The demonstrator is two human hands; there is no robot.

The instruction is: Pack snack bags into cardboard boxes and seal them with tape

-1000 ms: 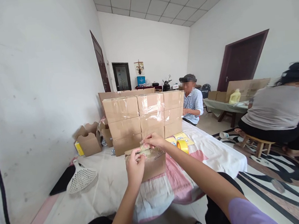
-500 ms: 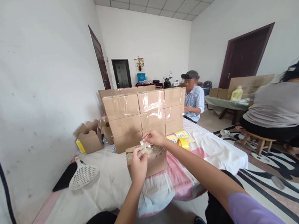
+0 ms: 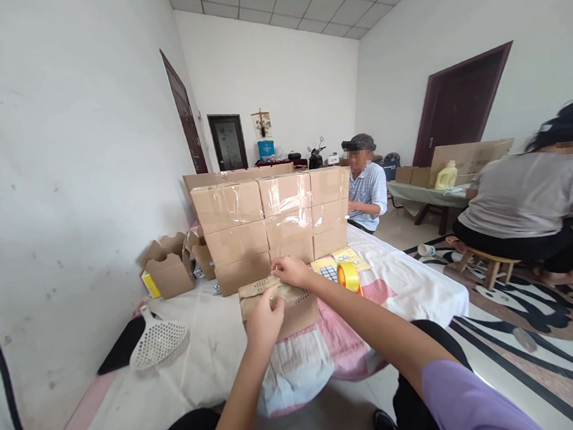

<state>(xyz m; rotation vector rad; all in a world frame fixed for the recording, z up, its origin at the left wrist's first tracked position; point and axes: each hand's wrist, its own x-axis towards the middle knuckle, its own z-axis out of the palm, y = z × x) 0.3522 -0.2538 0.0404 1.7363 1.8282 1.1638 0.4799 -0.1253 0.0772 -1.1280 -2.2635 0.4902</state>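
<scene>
A small brown cardboard box (image 3: pixel 302 312) with a perforated top stands on the cloth-covered table (image 3: pixel 213 355) in front of me. My left hand (image 3: pixel 263 321) curls over the near edge of the box top. My right hand (image 3: pixel 290 271) rests on the far side of the top, fingers bent onto the flap. The small clear packet is hidden from view. A yellow roll of tape (image 3: pixel 348 275) stands just right of the box, beside yellow printed sheets (image 3: pixel 327 269).
A stack of taped cartons (image 3: pixel 267 227) rises behind the box. Open empty cartons (image 3: pixel 171 273) sit at the back left, a white slotted scoop (image 3: pixel 158 342) at the left. One person (image 3: pixel 365 188) sits at the table's far end, another (image 3: pixel 531 210) on a stool at the right.
Both hands have dropped from pinching a small clear packet above the box to pressing on the box top. The packet is out of sight.
</scene>
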